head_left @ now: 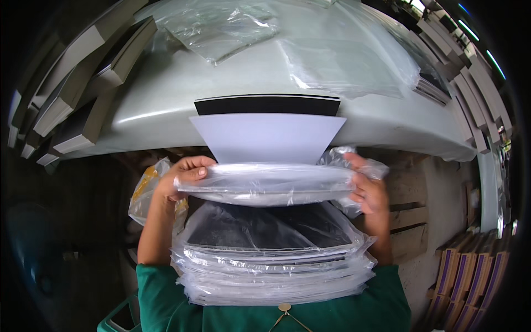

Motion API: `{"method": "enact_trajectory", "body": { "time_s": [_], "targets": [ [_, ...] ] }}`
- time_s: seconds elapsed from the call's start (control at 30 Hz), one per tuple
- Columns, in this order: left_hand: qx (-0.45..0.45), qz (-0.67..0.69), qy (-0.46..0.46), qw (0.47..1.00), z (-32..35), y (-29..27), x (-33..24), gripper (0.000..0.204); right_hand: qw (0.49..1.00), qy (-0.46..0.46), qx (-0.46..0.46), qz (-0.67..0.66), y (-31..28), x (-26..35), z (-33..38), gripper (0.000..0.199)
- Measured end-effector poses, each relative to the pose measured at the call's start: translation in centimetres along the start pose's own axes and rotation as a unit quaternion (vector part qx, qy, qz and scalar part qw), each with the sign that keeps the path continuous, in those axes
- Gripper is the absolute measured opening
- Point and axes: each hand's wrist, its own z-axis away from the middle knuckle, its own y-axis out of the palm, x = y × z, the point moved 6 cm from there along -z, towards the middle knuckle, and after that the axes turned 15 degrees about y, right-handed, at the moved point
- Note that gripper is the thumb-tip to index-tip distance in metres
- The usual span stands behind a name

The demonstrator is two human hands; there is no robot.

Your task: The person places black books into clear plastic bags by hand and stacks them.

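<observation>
Between my hands is a clear plastic bag (271,180), stretched wide across a stack of flat boards. A white board (269,135) rises above it, its lower part hidden behind the film. Just behind that stands a black board (265,106). My left hand (191,172) is closed on the bag's left corner, thumb on top. At the right end, my right hand (368,188) has its fingers curled on the film, slightly blurred. Closer to my body lies a pile of boards in clear bags (271,265), with a dark one uppermost.
A covered table (204,91) spans the far side, with loose clear bags (343,63) on it. Thick board stacks (77,105) line the left, and more boards (470,99) the right. A crumpled bag with yellow marks (146,188) hangs by my left forearm. Cartons (464,276) stand lower right.
</observation>
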Motion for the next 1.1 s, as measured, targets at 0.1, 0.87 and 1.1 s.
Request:
{"method": "enact_trajectory", "body": {
  "time_s": [0.1,0.87,1.1],
  "targets": [
    [-0.006,0.117,-0.022,0.993,-1.4,-4.0,7.2,0.031,0.977,0.078,0.109,-0.165,-4.6,-7.0,-5.1,0.025],
    [-0.096,0.02,-0.16,0.982,-1.8,-8.9,21.0,0.043,0.793,0.031,-0.337,0.507,-17.8,-20.1,-18.8,0.014],
    [0.102,-0.558,-0.132,0.813,-2.6,-3.0,5.9,0.034,0.928,-0.125,-0.203,0.286,-7.0,-3.9,-6.9,0.016]
  ]
}}
